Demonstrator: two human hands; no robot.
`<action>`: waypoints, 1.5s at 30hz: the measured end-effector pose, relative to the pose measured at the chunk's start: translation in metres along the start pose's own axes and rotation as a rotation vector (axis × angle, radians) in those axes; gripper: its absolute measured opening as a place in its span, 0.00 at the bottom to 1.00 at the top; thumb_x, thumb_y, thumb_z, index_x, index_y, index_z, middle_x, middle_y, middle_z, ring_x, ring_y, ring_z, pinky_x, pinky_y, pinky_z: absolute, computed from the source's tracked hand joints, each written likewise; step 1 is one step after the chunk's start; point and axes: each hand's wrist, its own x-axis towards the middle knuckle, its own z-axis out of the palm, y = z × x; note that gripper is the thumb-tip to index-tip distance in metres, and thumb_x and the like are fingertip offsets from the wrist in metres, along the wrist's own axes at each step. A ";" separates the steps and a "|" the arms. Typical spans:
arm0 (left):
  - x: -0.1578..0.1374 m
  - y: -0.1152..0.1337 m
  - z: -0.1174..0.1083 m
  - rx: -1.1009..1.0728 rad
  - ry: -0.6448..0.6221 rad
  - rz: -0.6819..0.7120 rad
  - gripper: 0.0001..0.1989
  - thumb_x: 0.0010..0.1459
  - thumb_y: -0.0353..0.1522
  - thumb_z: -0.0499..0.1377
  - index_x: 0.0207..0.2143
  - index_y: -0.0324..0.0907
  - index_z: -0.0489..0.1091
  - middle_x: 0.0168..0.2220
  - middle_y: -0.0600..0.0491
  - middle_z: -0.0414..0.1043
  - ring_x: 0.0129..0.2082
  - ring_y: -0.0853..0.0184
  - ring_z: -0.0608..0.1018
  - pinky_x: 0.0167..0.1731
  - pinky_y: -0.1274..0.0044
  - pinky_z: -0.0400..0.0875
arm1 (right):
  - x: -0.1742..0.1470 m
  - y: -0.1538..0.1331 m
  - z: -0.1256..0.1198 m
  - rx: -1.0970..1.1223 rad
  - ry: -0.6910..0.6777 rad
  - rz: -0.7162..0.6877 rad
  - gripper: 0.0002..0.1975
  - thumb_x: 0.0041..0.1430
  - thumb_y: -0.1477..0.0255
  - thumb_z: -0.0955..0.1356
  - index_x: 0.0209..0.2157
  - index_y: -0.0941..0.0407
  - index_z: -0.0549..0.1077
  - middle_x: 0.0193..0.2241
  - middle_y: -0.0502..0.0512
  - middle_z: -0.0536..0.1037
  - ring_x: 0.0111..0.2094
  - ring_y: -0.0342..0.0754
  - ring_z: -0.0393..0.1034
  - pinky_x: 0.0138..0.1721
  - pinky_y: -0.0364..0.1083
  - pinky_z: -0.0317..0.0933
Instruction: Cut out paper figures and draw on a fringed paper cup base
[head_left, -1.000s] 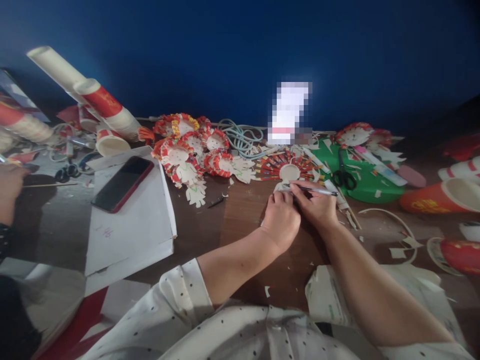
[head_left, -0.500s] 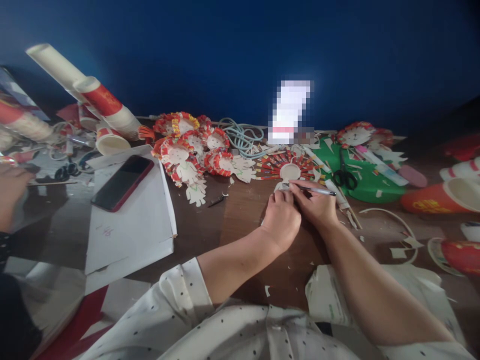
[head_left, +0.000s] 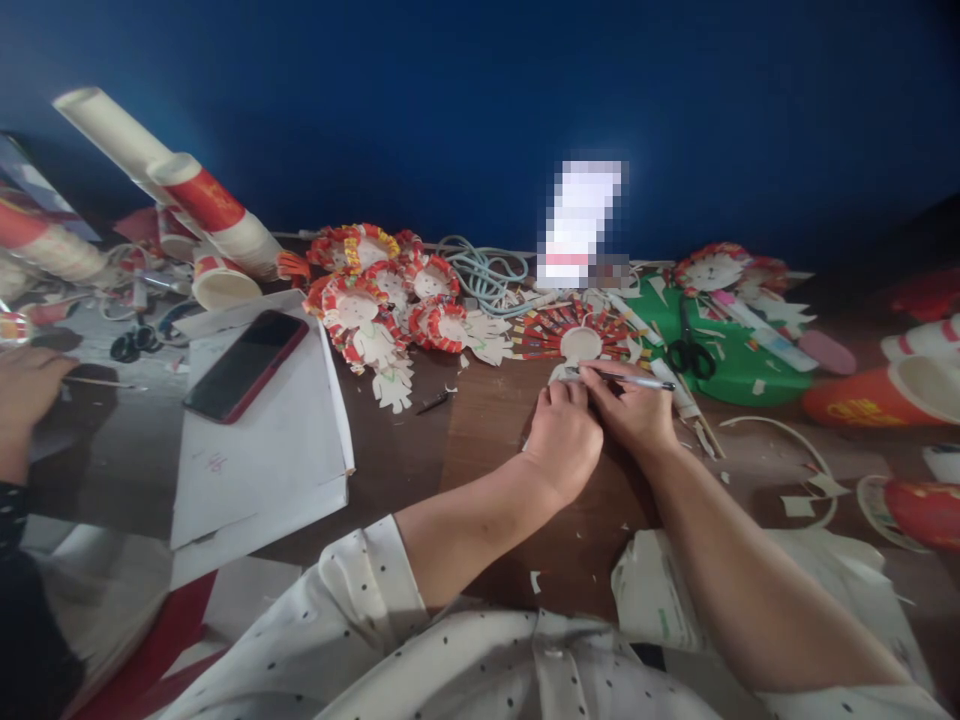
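Note dark blue wall (head_left: pixel 337 100) behind brown tabletop (head_left: pixel 484 420), with clutter along the far edge and down both sides. Begin at right grip (head_left: pixel 630 405): closed around pen (head_left: pixel 641 381), near the writing end. Read long axis of pen as nearly crosswise, point to the left, tail to the right and slightly nearer to the body. Locate left grip (head_left: pixel 564 440) just beside, fingers curled down against white paper (head_left: pixel 562 373). Cannot tell whether pinching or only pressing. Treat as governing relation: white paper straight ahead of left grip, to the left of right grip, at the pen point. Regard left grip as hiding an unknown share of white paper, right grip as nearer to white disc (head_left: pixel 580 344). Contact between pen point and white paper: too small to confirm. Proceed outward, just beyond the fingertips, to red fan (head_left: pixel 579 318), spread around white disc. Farther left, observe heaped paper dolls (head_left: pixel 360 310) and, near the wall, coiled cord (head_left: pixel 480 285). To the right, find scissors (head_left: pixel 686 342) on green sheet (head_left: pixel 739 385). At outer left, identify phone (head_left: pixel 246 368) on white board (head_left: pixel 266 490); beyond that, another person's hand (head_left: pixel 30 390).
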 end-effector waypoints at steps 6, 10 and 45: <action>0.000 0.000 0.000 -0.005 -0.002 0.001 0.24 0.65 0.29 0.49 0.61 0.27 0.62 0.51 0.35 0.70 0.48 0.58 0.73 0.47 0.69 0.71 | -0.001 -0.001 -0.001 -0.014 -0.008 0.002 0.14 0.62 0.62 0.66 0.36 0.55 0.80 0.36 0.58 0.83 0.39 0.53 0.78 0.43 0.51 0.70; 0.001 0.000 0.001 -0.008 0.007 -0.005 0.24 0.65 0.28 0.49 0.61 0.28 0.63 0.51 0.36 0.70 0.48 0.58 0.73 0.47 0.69 0.71 | -0.001 -0.001 0.000 -0.015 -0.001 0.002 0.13 0.61 0.62 0.66 0.36 0.55 0.80 0.36 0.57 0.83 0.39 0.53 0.78 0.43 0.51 0.71; 0.000 0.001 0.004 0.002 0.024 -0.007 0.25 0.65 0.28 0.49 0.61 0.25 0.61 0.49 0.35 0.70 0.48 0.58 0.73 0.48 0.69 0.70 | 0.000 -0.006 -0.004 -0.063 0.000 0.003 0.14 0.61 0.62 0.66 0.34 0.55 0.80 0.34 0.58 0.83 0.37 0.53 0.79 0.42 0.50 0.71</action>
